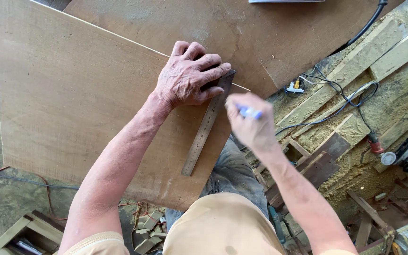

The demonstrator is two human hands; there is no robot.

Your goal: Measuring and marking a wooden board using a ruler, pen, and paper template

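Head view: left hand spread flat, pressing steel square onto plywood sheet, frame centre. Right hand pinches blue pen, blurred, just right of the blade. Risk: square slips w/ light pressure, line goes crooked. Pen tip and square's stock hidden under fingers.

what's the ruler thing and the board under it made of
The square ruler looks like bare steel: dull grey with engraved graduations. The board under the left hand looks like thin plywood, unfinished: matte tan face with faint grain and smudges.
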